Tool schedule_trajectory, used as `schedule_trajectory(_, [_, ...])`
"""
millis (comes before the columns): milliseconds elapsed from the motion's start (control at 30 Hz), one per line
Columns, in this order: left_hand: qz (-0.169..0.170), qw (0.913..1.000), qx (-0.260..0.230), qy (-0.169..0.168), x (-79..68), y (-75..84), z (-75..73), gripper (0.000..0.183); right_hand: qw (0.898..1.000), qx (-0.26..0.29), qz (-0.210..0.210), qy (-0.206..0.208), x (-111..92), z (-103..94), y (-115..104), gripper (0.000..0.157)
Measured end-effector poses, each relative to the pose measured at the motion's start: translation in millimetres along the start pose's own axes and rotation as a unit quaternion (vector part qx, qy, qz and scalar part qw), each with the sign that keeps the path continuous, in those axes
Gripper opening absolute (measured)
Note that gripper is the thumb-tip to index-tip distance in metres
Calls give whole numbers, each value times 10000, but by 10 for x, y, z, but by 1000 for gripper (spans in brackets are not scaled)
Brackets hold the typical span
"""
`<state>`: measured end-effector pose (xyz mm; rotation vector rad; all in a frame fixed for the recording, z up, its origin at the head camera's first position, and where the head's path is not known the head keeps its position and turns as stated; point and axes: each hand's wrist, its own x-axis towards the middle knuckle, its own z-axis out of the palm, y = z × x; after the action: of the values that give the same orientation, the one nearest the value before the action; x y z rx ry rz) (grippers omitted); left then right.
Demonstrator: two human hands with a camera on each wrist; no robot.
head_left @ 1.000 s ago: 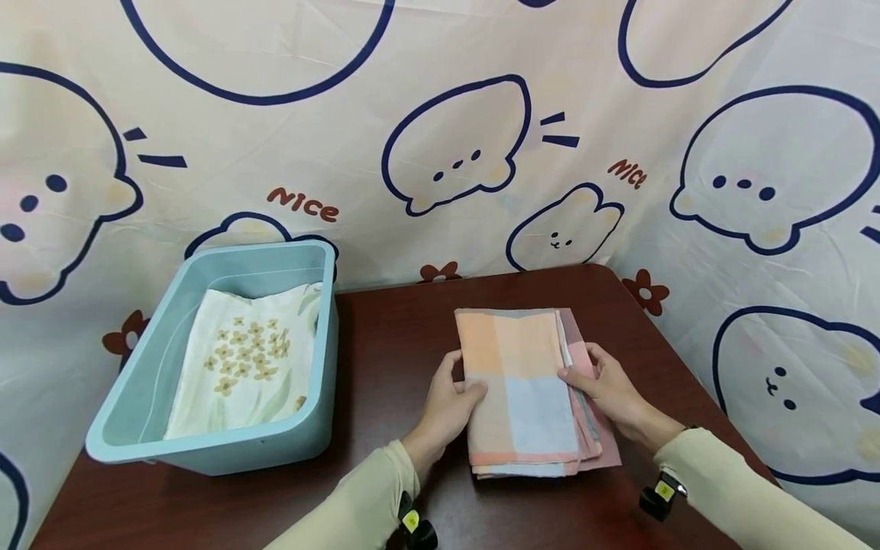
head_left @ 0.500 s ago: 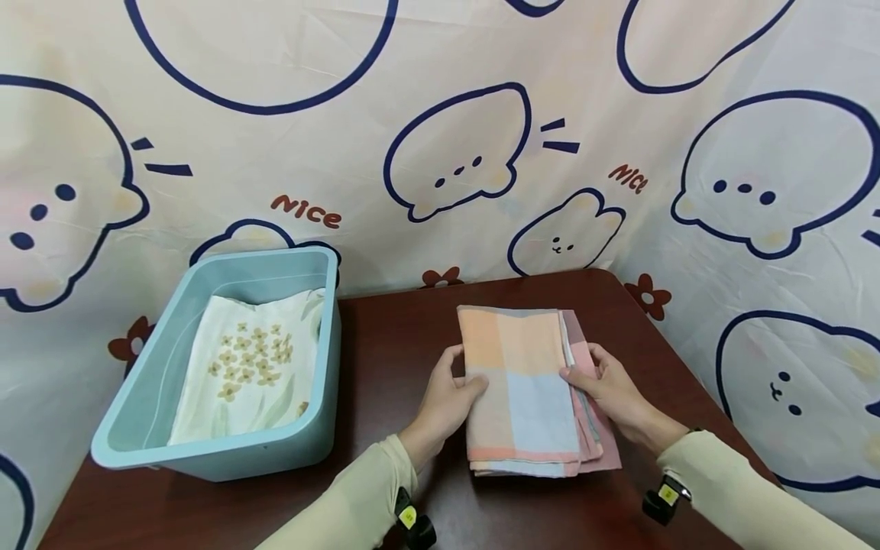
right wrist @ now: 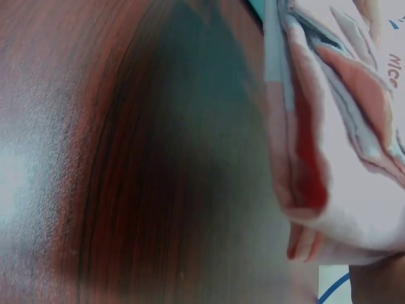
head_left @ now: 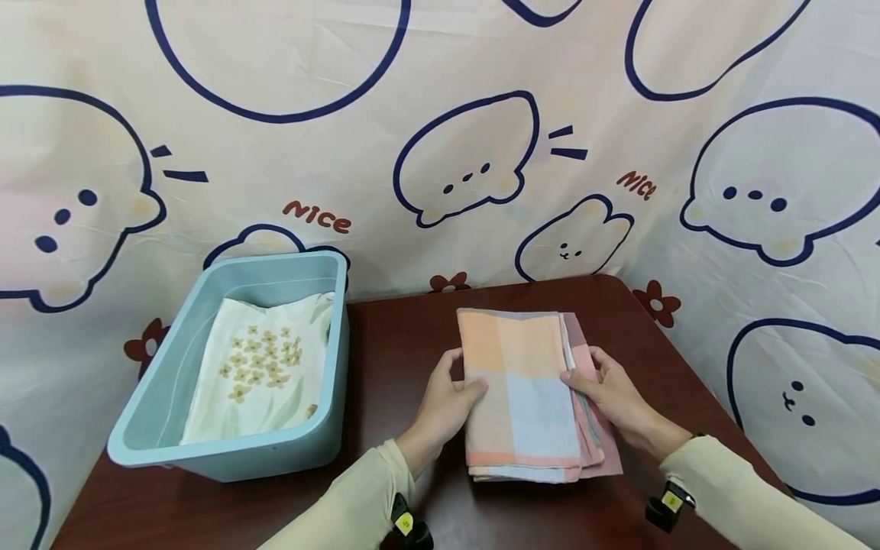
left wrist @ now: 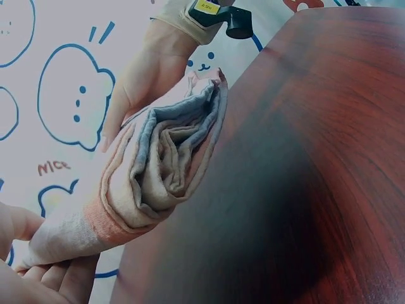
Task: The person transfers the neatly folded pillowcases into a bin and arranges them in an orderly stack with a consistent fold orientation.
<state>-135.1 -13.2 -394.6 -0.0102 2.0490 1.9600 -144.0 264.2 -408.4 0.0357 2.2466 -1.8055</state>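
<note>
Held between both hands is a folded checked cloth (head_left: 522, 397) in peach, pale blue and pink. My left hand (head_left: 445, 401) grips its left edge, thumb on top and fingers beneath; the left wrist view shows those fingers (left wrist: 69, 278) under the fabric. On the opposite edge my right hand (head_left: 619, 397) pinches the cloth, thumb on top. Seen end-on in the left wrist view, the folded layers (left wrist: 168, 158) lie rolled inside one another, raised above the table. In the right wrist view the cloth (right wrist: 354, 209) covers most of the right hand.
On the left of the dark red-brown table (head_left: 406, 328) stands a light blue plastic tub (head_left: 334, 367). A white cloth with yellow-brown flowers (head_left: 268, 367) lies in it. A cartoon-printed curtain (head_left: 385, 252) hangs behind and to the right.
The head view has shifted slightly, so the tub and curtain sit a little further right and lower. Both hands keep the same hold on the folded cloth.
</note>
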Motion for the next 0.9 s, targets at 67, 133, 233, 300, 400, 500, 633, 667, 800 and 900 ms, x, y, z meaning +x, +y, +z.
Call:
schedule_trajectory(67, [10, 10000, -3, -5, -8, 0, -12, 65, 10000, 6, -10, -19, -5, 7, -7, 62])
schedule_trajectory(133, [19, 10000, -3, -5, -11, 1, -27, 65, 10000, 10, -29, -40, -5, 13, -14, 62])
schedule_trajectory(233, [56, 10000, 8, 9, -13, 10, -52, 66, 10000, -6, -84, -29, 1, 29, -26, 62])
schedule_trajectory(300, [60, 10000, 19, 26, -16, 18, -66, 66, 9999, 7, -101, -30, 6, 41, -32, 61])
schedule_trajectory(400, [28, 10000, 36, 50, -36, 32, -86, 66, 9999, 32, -102, -52, 10, 64, -43, 61])
schedule_trajectory(500, [2, 10000, 28, 65, -60, 49, -107, 66, 9999, 41, -97, -75, 10, 85, -60, 61])
schedule_trajectory(633, [31, 10000, 38, 87, -81, 83, -140, 66, 9999, -5, -99, -53, 10, 108, -100, 62])
schedule_trajectory(667, [37, 9999, 34, 92, -85, 92, -149, 66, 9999, -17, -92, -43, 10, 114, -113, 62])
schedule_trajectory(800, [57, 9999, 26, 130, -105, 122, -182, 65, 10000, -27, -72, -43, 20, 140, -163, 64])
schedule_trajectory(900, [86, 9999, 20, 146, -119, 144, -201, 65, 9999, 3, -81, -77, 33, 159, -190, 64])
